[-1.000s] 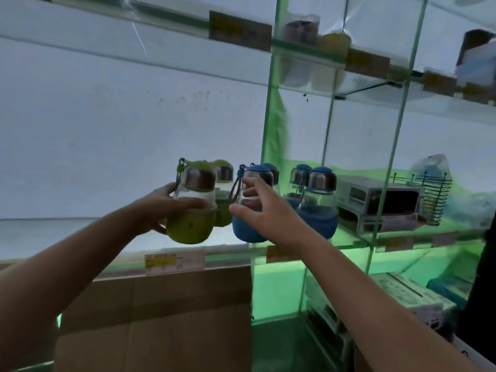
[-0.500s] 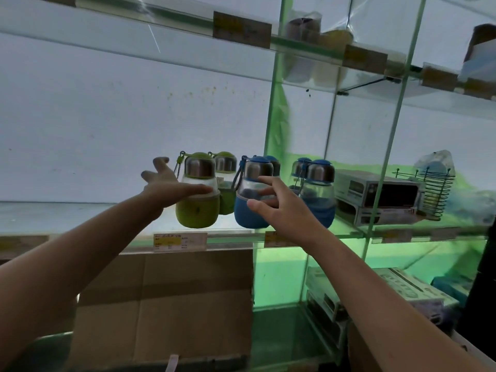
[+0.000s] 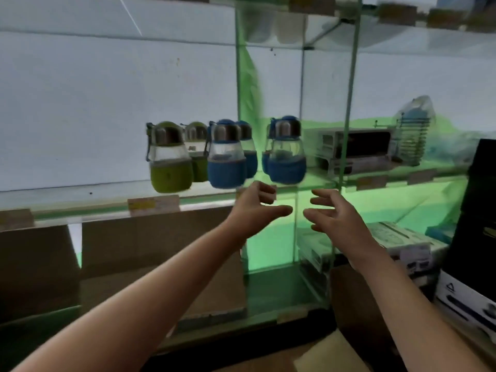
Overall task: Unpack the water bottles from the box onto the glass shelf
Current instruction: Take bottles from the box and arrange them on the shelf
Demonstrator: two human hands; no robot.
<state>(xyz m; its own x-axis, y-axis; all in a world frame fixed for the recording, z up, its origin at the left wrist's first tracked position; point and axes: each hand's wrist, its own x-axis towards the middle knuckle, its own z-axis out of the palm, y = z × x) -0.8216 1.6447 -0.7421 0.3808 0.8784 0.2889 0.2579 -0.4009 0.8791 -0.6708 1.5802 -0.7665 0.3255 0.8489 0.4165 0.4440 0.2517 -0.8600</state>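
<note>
Several small water bottles stand in a row on the glass shelf (image 3: 80,210). At the front are a green-sleeved bottle (image 3: 169,159), a blue-sleeved bottle (image 3: 226,157) and a second blue bottle (image 3: 286,151); others stand behind them. My left hand (image 3: 257,208) hovers below and in front of the blue bottles, fingers apart, holding nothing. To its right, my right hand (image 3: 335,216) is also open and empty, just in front of the shelf edge. A flap of the cardboard box (image 3: 330,355) shows at the bottom edge.
Vertical glass dividers (image 3: 349,103) split the shelving. Boxed appliances (image 3: 357,149) and a wire rack (image 3: 412,138) sit on the shelf to the right. Cardboard boxes (image 3: 134,253) fill the lower shelf, with white cartons (image 3: 402,248) and a dark box (image 3: 477,210) at right.
Both hands have let go of the green and blue bottles and dropped below the shelf edge, moving right. The bottles stay standing on the shelf. The view has tilted downward.
</note>
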